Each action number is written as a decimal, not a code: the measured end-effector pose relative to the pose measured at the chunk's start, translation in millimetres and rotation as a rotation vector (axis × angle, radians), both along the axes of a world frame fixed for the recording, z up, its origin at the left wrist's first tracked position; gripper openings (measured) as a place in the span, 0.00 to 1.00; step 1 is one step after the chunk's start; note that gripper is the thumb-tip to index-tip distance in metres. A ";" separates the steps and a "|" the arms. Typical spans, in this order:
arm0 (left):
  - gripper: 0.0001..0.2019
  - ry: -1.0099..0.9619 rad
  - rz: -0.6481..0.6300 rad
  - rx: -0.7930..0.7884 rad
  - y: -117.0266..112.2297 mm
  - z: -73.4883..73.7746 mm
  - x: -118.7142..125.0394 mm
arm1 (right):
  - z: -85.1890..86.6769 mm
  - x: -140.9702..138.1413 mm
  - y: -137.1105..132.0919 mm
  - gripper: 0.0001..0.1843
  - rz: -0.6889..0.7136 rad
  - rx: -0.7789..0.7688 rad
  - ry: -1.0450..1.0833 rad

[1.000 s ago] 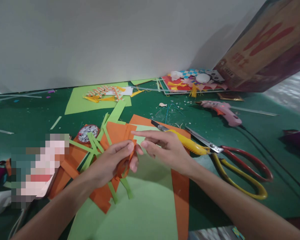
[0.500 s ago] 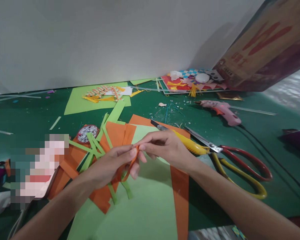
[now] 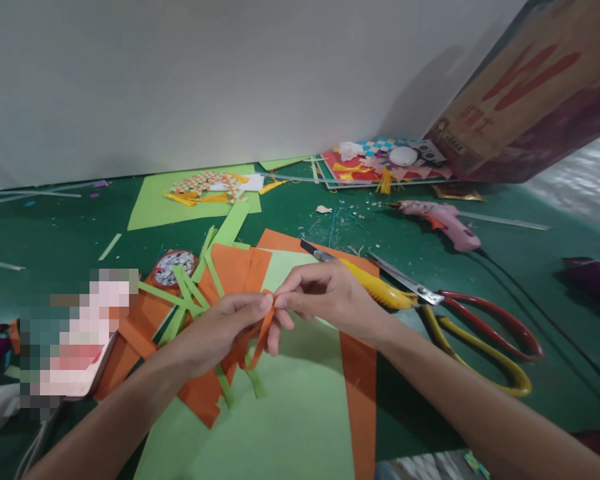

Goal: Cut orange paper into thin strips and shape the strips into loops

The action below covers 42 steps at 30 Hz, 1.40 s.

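Observation:
An orange paper strip [image 3: 263,333] is pinched between both my hands, with its loose end curling down below the fingers. My left hand [image 3: 230,330] grips it between thumb and forefinger, the other fingers curled behind. Right beside it, my right hand [image 3: 325,293] is closed in a pinch at the strip's upper end, fingertips nearly touching the left thumb. Under the hands lies a light green paper sheet [image 3: 280,413] on top of an orange sheet [image 3: 359,393]. Green paper strips [image 3: 185,287] and orange paper pieces [image 3: 230,267] are piled beside my left hand.
Red-and-yellow scissors [image 3: 430,297] and a yellow-handled cutter [image 3: 380,283] lie right of the hands. Behind them is a pink glue gun [image 3: 445,220] with its cord. A woven paper piece [image 3: 210,185] rests at the back; a paper bag [image 3: 520,100] stands at back right.
The fingertips have shifted slightly on the orange strip, and its hanging part has turned to show more of its flat side. Everything else stays in place.

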<state>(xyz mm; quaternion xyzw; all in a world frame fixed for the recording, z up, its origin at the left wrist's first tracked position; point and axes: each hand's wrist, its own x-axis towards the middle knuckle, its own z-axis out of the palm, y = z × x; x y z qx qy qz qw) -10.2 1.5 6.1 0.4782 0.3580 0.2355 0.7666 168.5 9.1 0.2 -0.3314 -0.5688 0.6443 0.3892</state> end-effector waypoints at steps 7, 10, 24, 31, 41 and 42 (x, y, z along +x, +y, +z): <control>0.17 -0.016 0.003 -0.049 -0.1 -1.7 -1.3 | -2.1 -2.4 -1.3 0.09 -0.081 0.147 -0.032; 0.18 -0.015 0.017 -0.041 -0.2 -4.6 -2.6 | -3.9 -2.3 -2.0 0.10 -0.102 0.194 -0.059; 0.12 0.061 0.075 0.053 0.8 -4.8 -0.7 | -2.0 0.7 -2.8 0.15 -0.117 0.300 -0.194; 0.14 -0.077 0.181 -0.047 1.8 -2.7 0.2 | -1.5 3.6 -2.2 0.13 -0.244 0.532 -0.334; 0.14 -0.183 0.191 -0.124 3.7 -2.6 -0.4 | -3.4 1.3 -6.3 0.17 -0.202 0.615 -0.383; 0.14 -0.187 0.189 -0.126 3.7 -2.9 -0.2 | -3.7 1.3 -6.3 0.17 -0.191 0.611 -0.374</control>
